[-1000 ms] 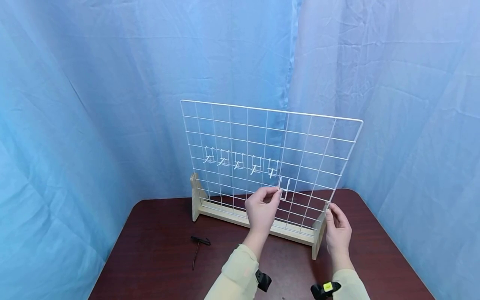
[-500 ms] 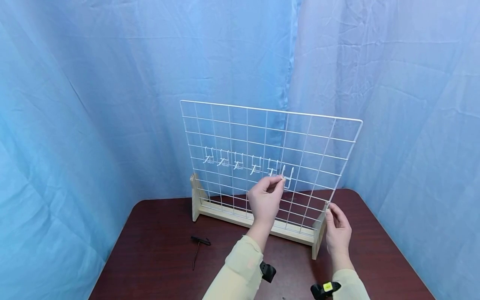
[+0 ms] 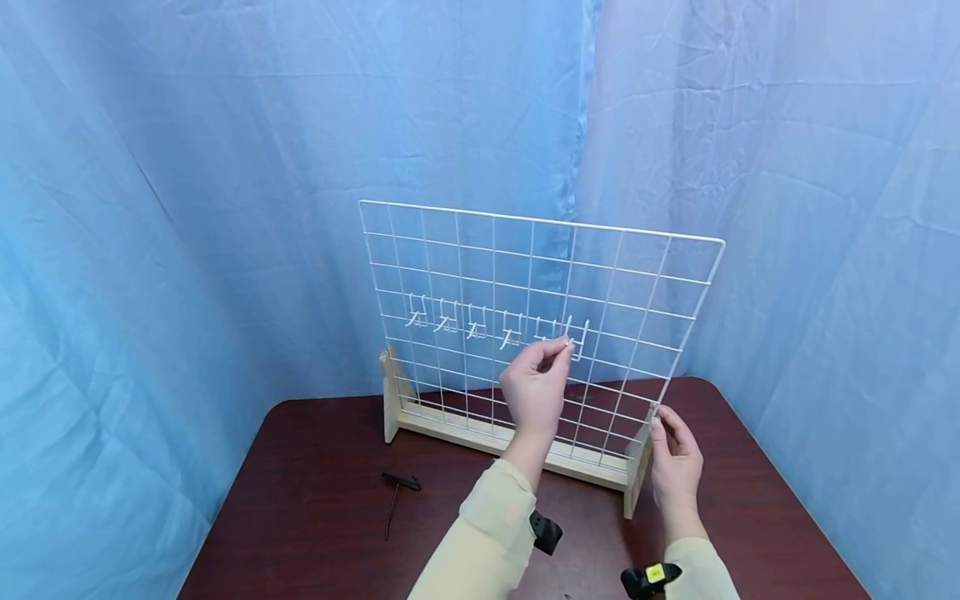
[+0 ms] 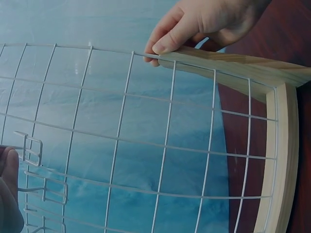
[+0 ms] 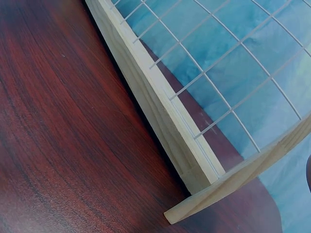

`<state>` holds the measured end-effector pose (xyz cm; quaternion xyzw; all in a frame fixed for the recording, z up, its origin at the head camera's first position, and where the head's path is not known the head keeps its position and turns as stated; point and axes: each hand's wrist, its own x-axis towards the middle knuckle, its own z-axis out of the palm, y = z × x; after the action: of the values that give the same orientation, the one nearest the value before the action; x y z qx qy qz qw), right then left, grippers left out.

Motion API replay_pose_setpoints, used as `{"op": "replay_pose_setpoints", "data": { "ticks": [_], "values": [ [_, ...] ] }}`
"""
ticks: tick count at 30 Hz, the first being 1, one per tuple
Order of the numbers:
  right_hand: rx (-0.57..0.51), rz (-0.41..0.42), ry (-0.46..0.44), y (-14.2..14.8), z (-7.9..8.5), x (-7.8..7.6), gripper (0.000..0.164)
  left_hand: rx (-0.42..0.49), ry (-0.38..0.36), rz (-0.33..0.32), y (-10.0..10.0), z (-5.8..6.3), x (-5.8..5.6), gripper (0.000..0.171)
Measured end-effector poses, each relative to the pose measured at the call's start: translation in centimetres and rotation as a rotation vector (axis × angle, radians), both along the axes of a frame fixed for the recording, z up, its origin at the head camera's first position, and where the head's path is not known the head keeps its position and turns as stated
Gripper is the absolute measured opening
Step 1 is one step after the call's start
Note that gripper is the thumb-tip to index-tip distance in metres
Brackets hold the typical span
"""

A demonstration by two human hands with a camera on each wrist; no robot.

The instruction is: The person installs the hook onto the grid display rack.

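Note:
My left hand [image 3: 538, 379] pinches the front arm of a white wire grid hook [image 3: 584, 337] between thumb and fingertips. This hook overlaps the white wire grid panel [image 3: 630, 254], its two prongs pointing up, just right of a row of several similar hooks [image 3: 447, 325] hung on the panel. In the left wrist view the pinched hook [image 4: 33, 150] shows beside a hung one [image 4: 56, 190]. My right hand [image 3: 677, 467] grips the panel's edge and the top of the right wooden end post [image 3: 638, 467], thumb in front. The right wrist view shows mainly the wooden base [image 5: 160, 116].
The panel stands upright in its wooden stand on a dark red table [image 3: 315, 517]. A black tool with a thin rod [image 3: 402, 482] lies left of the stand's front. Blue curtains [image 3: 262, 167] hang behind and on both sides.
My left hand has moved up and slightly right with the hook, from below the row to about its level. The right hand keeps its grip on the post.

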<state>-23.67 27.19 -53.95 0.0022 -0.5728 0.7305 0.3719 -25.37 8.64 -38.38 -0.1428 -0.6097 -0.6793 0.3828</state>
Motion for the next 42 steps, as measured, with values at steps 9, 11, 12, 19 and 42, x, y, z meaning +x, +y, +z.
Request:
{"op": "replay_pose_setpoints", "data": {
  "ticks": [9,11,12,19,42],
  "values": [
    [-0.006,0.010,-0.001,-0.7,1.5,1.0,0.031,0.040,-0.049,0.007,0.6,0.7,0.0,0.007],
    [-0.006,0.010,-0.006,-0.7,1.5,1.0,0.032,0.040,-0.054,0.016,0.7,0.9,0.2,0.008],
    [-0.005,0.009,-0.009,-0.7,1.6,1.0,0.032,0.040,-0.056,0.021,0.7,1.1,0.4,0.008],
    [0.008,0.002,0.000,-0.6,1.5,0.9,0.032,0.032,-0.093,0.033,0.8,1.5,1.4,0.008],
    [-0.024,-0.009,-0.023,0.1,-0.5,-0.1,0.030,-0.013,-0.125,0.024,1.1,-3.3,0.5,0.007]
  ]
}}
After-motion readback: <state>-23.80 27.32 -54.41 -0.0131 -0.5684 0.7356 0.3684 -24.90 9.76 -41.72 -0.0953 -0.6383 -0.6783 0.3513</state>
